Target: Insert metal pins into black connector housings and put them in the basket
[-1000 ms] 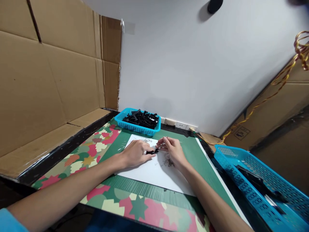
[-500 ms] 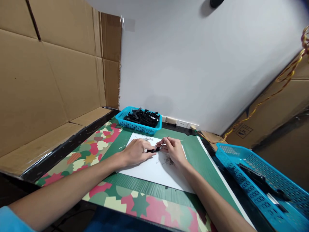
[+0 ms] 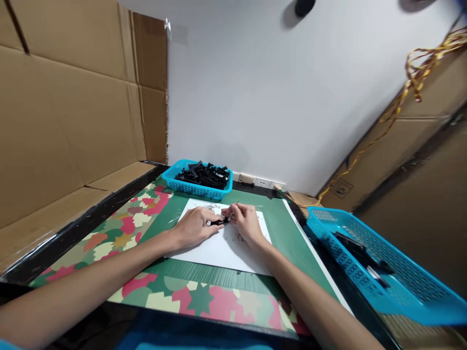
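Note:
My left hand (image 3: pixel 196 225) rests on a white sheet (image 3: pixel 219 255), its fingers closed on a small, narrow black part (image 3: pixel 218 222). Close against it, my right hand (image 3: pixel 247 223) pinches a thin metal tool (image 3: pixel 231 215), perhaps tweezers, whose lower end meets the black part. Fingers partly cover both the part and the tool. Tiny metal pieces (image 3: pixel 211 207) lie on the sheet beyond my left hand. More tiny pieces (image 3: pixel 239 237) are scattered beside and below my right hand.
A blue basket (image 3: pixel 197 189) heaped with black parts (image 3: pixel 204 175) stands behind the sheet. At the right, another blue basket (image 3: pixel 408 304) holds a few black parts (image 3: pixel 355 248). Cardboard panels (image 3: pixel 80 112) flank the left, and a yellow twisted cable (image 3: pixel 368 146) hangs at right.
The view has swung right, so everything appears further left. Both hands stay together over the sheet, still holding the black part and the tool, with only slight finger movement.

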Demonstrator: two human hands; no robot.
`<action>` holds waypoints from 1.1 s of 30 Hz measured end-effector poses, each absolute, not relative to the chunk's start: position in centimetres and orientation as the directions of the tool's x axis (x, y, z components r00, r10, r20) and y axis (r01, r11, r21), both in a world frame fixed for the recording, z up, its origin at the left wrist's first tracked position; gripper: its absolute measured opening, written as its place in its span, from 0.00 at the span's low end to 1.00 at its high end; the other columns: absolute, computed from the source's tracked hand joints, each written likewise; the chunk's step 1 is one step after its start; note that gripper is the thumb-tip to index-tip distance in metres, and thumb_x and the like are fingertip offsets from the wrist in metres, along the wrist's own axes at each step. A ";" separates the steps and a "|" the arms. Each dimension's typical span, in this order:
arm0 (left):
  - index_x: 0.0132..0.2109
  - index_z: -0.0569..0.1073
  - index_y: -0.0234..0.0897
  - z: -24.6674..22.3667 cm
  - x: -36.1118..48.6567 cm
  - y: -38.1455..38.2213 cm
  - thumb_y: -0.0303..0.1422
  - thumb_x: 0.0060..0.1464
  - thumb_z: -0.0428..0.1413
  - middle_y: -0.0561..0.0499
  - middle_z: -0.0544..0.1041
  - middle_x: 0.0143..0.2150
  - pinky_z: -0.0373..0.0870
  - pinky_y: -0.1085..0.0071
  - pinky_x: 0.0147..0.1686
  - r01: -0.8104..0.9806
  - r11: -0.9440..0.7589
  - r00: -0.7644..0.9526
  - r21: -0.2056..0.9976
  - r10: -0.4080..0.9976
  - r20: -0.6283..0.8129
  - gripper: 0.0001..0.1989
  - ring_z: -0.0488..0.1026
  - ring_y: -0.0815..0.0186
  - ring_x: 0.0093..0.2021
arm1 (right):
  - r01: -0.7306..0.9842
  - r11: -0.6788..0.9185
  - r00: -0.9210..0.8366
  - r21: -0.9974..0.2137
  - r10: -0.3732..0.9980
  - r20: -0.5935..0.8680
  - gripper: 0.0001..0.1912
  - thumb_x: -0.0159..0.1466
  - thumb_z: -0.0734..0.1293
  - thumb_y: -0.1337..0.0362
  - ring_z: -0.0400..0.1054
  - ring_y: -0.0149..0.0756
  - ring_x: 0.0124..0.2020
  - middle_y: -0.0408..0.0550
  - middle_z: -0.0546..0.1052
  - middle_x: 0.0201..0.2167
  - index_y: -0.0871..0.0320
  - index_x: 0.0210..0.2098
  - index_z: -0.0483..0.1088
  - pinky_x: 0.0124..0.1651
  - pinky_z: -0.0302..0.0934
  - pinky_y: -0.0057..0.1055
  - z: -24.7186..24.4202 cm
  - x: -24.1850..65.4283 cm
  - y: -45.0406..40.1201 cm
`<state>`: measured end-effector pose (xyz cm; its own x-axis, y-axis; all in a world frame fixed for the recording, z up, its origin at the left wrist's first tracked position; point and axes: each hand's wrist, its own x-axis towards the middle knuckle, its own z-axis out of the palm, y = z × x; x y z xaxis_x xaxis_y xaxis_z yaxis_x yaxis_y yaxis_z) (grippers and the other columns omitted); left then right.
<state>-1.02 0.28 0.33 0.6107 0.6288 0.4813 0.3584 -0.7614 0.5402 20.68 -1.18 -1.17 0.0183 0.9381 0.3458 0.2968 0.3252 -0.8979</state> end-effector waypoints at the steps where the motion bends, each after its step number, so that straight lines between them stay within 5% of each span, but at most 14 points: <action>1: 0.46 0.88 0.45 0.3 -1.0 0.3 0.40 0.64 0.62 0.48 0.87 0.37 0.68 0.67 0.35 0.356 -0.760 0.613 0.543 0.629 0.478 0.11 0.79 0.59 0.33 | 0.328 0.343 0.017 -0.880 0.930 0.368 0.25 0.72 0.62 0.45 0.82 0.48 0.42 0.60 0.86 0.40 0.58 0.31 0.76 0.45 0.75 0.38 -1.1 20.6 -1.2; 7: 0.46 0.88 0.45 0.1 -0.8 0.6 0.39 0.63 0.63 0.48 0.87 0.39 0.67 0.68 0.34 0.347 -0.751 0.575 0.561 0.643 0.505 0.10 0.77 0.61 0.32 | 0.540 0.473 -0.055 -0.696 0.845 0.531 0.20 0.77 0.57 0.58 0.80 0.44 0.41 0.54 0.85 0.39 0.58 0.38 0.76 0.46 0.72 0.35 -0.1 20.3 -2.4; 13: 0.51 0.86 0.42 0.0 -0.1 0.7 0.46 0.65 0.61 0.47 0.87 0.43 0.67 0.70 0.32 0.285 -0.686 0.446 0.670 0.713 0.541 0.16 0.73 0.63 0.31 | 0.695 0.631 -0.358 -0.343 0.718 0.596 0.17 0.72 0.57 0.74 0.72 0.43 0.48 0.53 0.78 0.48 0.55 0.49 0.74 0.52 0.67 0.37 2.0 21.6 -3.8; 22: 0.47 0.83 0.37 1.0 0.5 0.4 0.50 0.67 0.58 0.51 0.81 0.32 0.62 0.73 0.25 0.182 -0.580 0.364 0.794 0.790 0.493 0.20 0.70 0.68 0.25 | 0.820 0.573 -0.466 -0.006 0.673 0.574 0.13 0.79 0.58 0.62 0.67 0.44 0.44 0.55 0.75 0.48 0.55 0.49 0.74 0.48 0.66 0.40 3.9 22.3 -4.3; 28: 0.55 0.81 0.40 1.4 -0.3 0.9 0.47 0.69 0.55 0.49 0.84 0.41 0.66 0.72 0.26 0.217 -0.574 0.316 0.790 0.807 0.500 0.19 0.71 0.67 0.27 | 0.965 0.249 -0.245 0.076 0.767 0.594 0.17 0.79 0.56 0.62 0.68 0.50 0.52 0.59 0.77 0.51 0.56 0.46 0.77 0.56 0.63 0.44 7.3 27.5 -3.6; 33: 0.50 0.83 0.41 1.8 -0.8 1.8 0.41 0.67 0.55 0.48 0.84 0.42 0.68 0.72 0.29 0.231 -0.597 0.292 0.769 0.796 0.530 0.15 0.73 0.65 0.31 | 0.967 -0.243 0.168 0.081 0.840 0.516 0.20 0.73 0.59 0.65 0.74 0.49 0.35 0.60 0.79 0.29 0.57 0.30 0.79 0.41 0.63 0.38 11.3 39.0 -6.8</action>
<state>-0.76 1.82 1.78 0.2916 0.7961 0.5302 0.2313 -0.5966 0.7685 39.03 -6.81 11.30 0.1677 0.8397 0.5165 0.9668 -0.2426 0.0805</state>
